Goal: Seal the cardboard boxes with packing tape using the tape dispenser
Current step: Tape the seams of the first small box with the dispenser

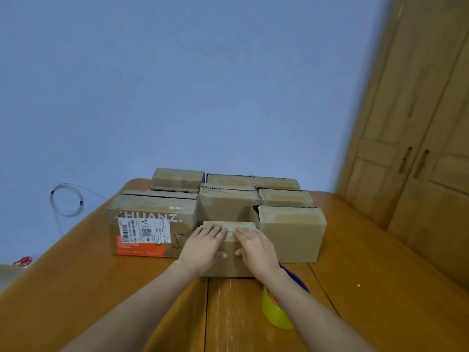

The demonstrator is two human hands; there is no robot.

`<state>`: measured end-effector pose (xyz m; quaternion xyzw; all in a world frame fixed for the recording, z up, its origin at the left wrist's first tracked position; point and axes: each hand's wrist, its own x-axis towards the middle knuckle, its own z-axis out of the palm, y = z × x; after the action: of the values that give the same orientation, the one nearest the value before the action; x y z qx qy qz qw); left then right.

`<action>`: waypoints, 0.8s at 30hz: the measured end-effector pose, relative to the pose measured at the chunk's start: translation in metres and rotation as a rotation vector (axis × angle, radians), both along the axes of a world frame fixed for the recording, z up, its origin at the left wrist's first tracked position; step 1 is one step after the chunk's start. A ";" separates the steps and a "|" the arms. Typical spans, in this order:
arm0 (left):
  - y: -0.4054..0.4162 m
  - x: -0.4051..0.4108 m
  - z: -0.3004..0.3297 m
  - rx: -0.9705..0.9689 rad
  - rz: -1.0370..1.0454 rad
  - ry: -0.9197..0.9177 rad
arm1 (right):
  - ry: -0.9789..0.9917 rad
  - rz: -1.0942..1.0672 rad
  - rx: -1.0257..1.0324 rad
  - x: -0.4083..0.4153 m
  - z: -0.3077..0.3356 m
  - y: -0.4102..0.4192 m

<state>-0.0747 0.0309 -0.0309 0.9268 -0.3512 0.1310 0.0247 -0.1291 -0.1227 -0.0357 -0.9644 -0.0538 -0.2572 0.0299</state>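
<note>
Tape dispenser [278, 309], with its yellow roll and purple frame, lies on the tabletop [380, 288] nearest us, partly under our right forearm and just beside the small box, close enough, we judge, to be picked up once the flaps are flat. Neither hand holds it. Just beyond, our left hand [206, 246] and right hand [256, 246] rest side by side on the small cardboard box [229, 265], fingers fairly straight over its top edge, thumbs down on the near face. Each grip is thus open, pressing and not clasping; we take this as holding the top shut for taping. Behind stand more boxes: a large labelled box [152, 224] to the left, a plain box [291, 232] to the right, and further boxes in rows reaching back to the blue wall [203, 85].
</note>
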 end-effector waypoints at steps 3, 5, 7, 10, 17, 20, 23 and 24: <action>-0.008 0.007 0.003 -0.002 -0.006 -0.019 | -0.003 0.004 0.009 0.012 0.000 -0.006; -0.013 0.012 0.004 -0.013 -0.005 -0.021 | 0.036 0.001 0.021 0.017 0.005 -0.006; -0.014 0.016 0.003 -0.027 -0.002 -0.021 | 0.091 -0.025 0.026 0.021 0.011 -0.006; -0.012 0.021 0.003 -0.056 -0.005 -0.023 | 0.144 -0.052 0.009 0.027 0.020 -0.004; -0.011 0.028 0.011 -0.122 -0.015 -0.071 | 0.183 -0.039 0.083 0.037 0.035 -0.006; -0.011 0.030 0.015 -0.119 -0.023 -0.101 | 0.168 -0.023 0.202 0.034 0.040 -0.009; -0.009 0.030 0.013 -0.133 -0.014 -0.079 | 0.085 0.013 0.349 0.025 0.040 -0.016; -0.008 0.030 0.012 -0.144 -0.012 -0.068 | 0.015 0.007 0.410 0.020 0.037 -0.019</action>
<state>-0.0449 0.0228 -0.0192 0.9154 -0.3471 0.1873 0.0802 -0.1092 -0.1418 0.0008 -0.9398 -0.0035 -0.2553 0.2271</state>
